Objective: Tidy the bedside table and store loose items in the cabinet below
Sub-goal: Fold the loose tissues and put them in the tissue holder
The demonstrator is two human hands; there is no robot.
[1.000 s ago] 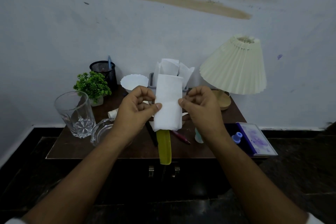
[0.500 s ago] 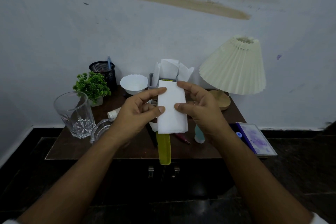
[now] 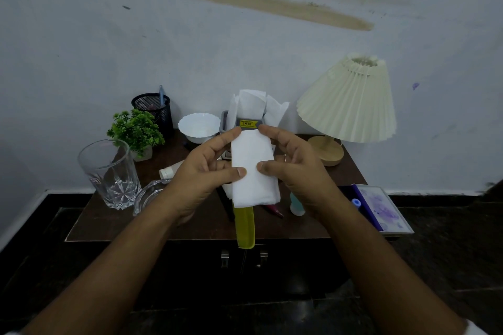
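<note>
Glass tumbler (image 3: 109, 171): upright at the left end of the bedside table (image 3: 190, 228), with a potted plant (image 3: 136, 130) behind it
Left hand (image 3: 201, 174): raised over the table, palm turned inward, thumb pressed on the front of the folded white tissue (image 3: 251, 168) and forefinger stretched to its top left corner, pinching it
Folded white tissue: held upright in the air between both hands, above the middle of the table, in front of the napkin holder (image 3: 250, 106)
Yellow comb (image 3: 245, 226): shows under the tissue's lower edge, its end past the table's front edge, above the cabinet (image 3: 285, 266)
Right hand (image 3: 299, 171): mirrors the left, thumb on the tissue's front, forefinger at the top right corner, gripping it
Lamp (image 3: 348, 100): stands at the back right
</note>
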